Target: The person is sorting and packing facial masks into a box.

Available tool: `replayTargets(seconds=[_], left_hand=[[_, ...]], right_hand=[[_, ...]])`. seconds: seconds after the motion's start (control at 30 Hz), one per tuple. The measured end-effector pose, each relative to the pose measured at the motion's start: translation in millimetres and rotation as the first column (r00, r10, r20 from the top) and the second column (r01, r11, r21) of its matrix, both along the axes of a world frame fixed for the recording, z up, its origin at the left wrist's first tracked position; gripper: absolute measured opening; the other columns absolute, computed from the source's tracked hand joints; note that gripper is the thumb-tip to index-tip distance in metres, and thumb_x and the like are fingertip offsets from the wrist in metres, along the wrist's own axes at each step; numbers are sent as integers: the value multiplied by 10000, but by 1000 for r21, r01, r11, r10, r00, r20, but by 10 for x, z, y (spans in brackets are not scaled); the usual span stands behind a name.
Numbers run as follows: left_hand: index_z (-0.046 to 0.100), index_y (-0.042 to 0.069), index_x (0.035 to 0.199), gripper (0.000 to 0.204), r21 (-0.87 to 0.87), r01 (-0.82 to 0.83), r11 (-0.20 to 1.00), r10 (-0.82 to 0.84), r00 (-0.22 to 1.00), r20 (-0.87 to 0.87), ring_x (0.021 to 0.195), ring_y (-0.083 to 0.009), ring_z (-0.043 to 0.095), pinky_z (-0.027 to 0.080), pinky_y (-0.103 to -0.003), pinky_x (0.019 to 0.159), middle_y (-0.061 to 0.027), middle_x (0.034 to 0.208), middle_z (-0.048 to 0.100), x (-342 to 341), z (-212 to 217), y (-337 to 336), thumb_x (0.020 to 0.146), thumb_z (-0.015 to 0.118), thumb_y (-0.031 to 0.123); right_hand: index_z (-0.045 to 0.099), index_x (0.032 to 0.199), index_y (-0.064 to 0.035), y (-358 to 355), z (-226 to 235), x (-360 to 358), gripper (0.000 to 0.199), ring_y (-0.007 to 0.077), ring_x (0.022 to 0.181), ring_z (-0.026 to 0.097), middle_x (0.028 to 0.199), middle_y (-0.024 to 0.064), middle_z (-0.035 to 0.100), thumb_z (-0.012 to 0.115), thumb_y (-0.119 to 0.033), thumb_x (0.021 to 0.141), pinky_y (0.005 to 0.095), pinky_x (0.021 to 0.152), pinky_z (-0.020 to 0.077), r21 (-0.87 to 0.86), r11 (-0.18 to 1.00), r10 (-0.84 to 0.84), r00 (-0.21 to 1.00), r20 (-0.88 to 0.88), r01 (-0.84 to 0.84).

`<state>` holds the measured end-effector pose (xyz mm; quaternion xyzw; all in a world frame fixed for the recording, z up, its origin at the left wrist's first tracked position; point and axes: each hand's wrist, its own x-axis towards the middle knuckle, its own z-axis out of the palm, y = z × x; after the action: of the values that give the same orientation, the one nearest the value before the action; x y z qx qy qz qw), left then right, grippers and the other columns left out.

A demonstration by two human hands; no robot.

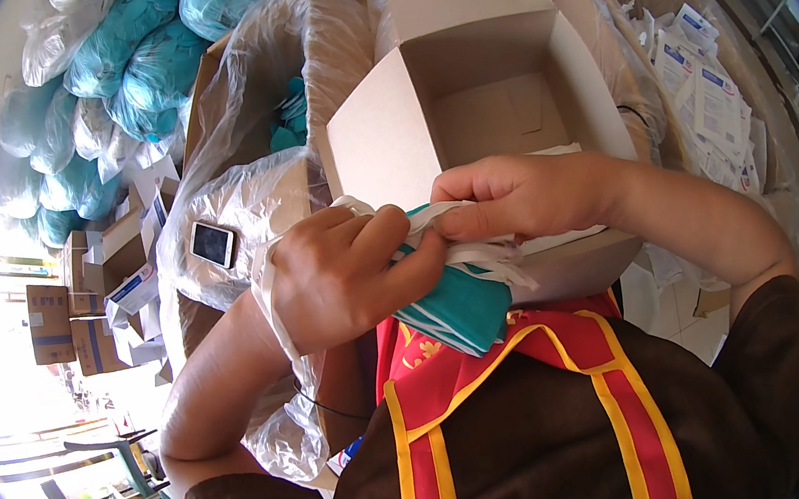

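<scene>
My left hand [337, 276] is closed around a bundle of folded teal fabric [462, 304] with white edges. Long white straps [492, 260] come off the bundle, and one loops round my left wrist. The thumb and bent fingers of my right hand [524, 195] pinch the straps at the bundle's upper end, close to my left fingertips. What the teal pieces are cannot be told. Just beyond my hands an open cardboard box [379, 131] stands with its flaps spread. White material shows at its near rim, partly hidden behind my right hand.
A phone [213, 245] lies on plastic film at the left. Behind it, a plastic-lined carton [315, 28] holds teal pieces. Filled bags [131, 53] are piled at the far left. White printed packets [708, 98] fill a container at the right. Cartons [51, 321] stand at left.
</scene>
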<state>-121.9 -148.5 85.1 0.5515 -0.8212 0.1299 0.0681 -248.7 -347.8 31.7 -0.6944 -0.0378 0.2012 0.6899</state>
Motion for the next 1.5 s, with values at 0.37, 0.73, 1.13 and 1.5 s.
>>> replayTargets(seconds=[0.37, 0.73, 1.13, 1.5], left_hand=[[608, 18, 984, 342, -75, -50, 996, 41, 991, -128, 548, -178, 620, 512, -294, 485, -59, 754, 569, -9, -61, 127, 696, 694, 183], [598, -23, 927, 365, -113, -192, 975, 179, 977, -117, 541, -242, 634, 524, -310, 479, -111, 712, 609, 143, -78, 463, 675, 730, 205], [603, -8, 941, 369, -64, -235, 970, 225, 966, -127, 590, -257, 645, 539, -340, 536, -105, 734, 609, 311, -80, 514, 658, 735, 189], [627, 13, 975, 342, -365, -601, 711, 576, 795, -189, 730, -351, 647, 516, -397, 632, -145, 833, 632, 743, -167, 962, 693, 752, 161]], right_hand=[[592, 946, -26, -120, 218, -550, 292, 192, 650, 547, 700, 101, 574, 496, -296, 1002, 333, 636, 443, -250, 968, 25, 986, 166, 17], [557, 880, -38, -286, 551, -1352, 265, 261, 495, 525, 599, 95, 526, 533, -278, 989, 347, 491, 409, -349, 937, 22, 992, 126, 23], [571, 882, -36, -420, 578, -1589, 182, 223, 480, 524, 607, 54, 548, 574, -198, 965, 317, 476, 409, -381, 924, 48, 997, 53, -24], [563, 880, -50, -371, 423, -1390, 178, 54, 544, 452, 663, 8, 534, 543, -201, 972, 200, 485, 353, -17, 920, -391, 913, -113, 392]])
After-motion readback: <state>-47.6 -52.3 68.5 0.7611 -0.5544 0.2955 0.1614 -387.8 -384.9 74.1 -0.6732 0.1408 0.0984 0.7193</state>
